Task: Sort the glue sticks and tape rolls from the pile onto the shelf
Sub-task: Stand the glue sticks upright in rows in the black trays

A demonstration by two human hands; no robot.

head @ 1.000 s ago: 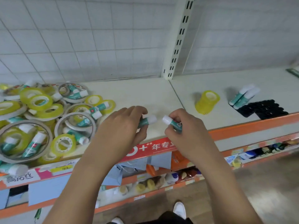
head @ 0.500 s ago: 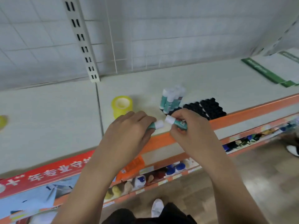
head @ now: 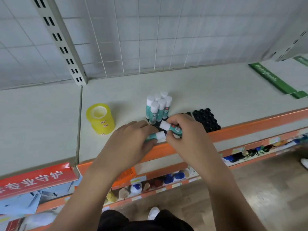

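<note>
- Glue sticks (head: 158, 107) stand upright in a tight cluster with white caps up, and we place everything else from them. They are on the pale shelf (head: 216, 90), near its orange front edge.
- Behind the cluster we see a white wire grid (head: 150, 39), and to its far left a slotted upright (head: 61, 39).
- Well off to the cluster's right a green strip (head: 273, 80) lies flat on the shelf.
- Our left hand (head: 131, 140) is in front of the cluster and slightly to its left. Its fingers are curled round the left stick (head: 155, 136).
- Our right hand (head: 185, 132) is in front of the cluster and to its right, pinching the right stick (head: 170, 127).
- Just to the cluster's right sits a black tray (head: 206, 120). Its left end reaches the bases of the sticks, though we cannot tell how many stand in it.
- To the cluster's left, apart from it, a yellow tape stack (head: 100, 120) stands on end.
- The right stick is tilted, its white cap just in front of the cluster's base.
- The left stick is lower and nearer us, with its cap pointing right, close to our right fingers.
</note>
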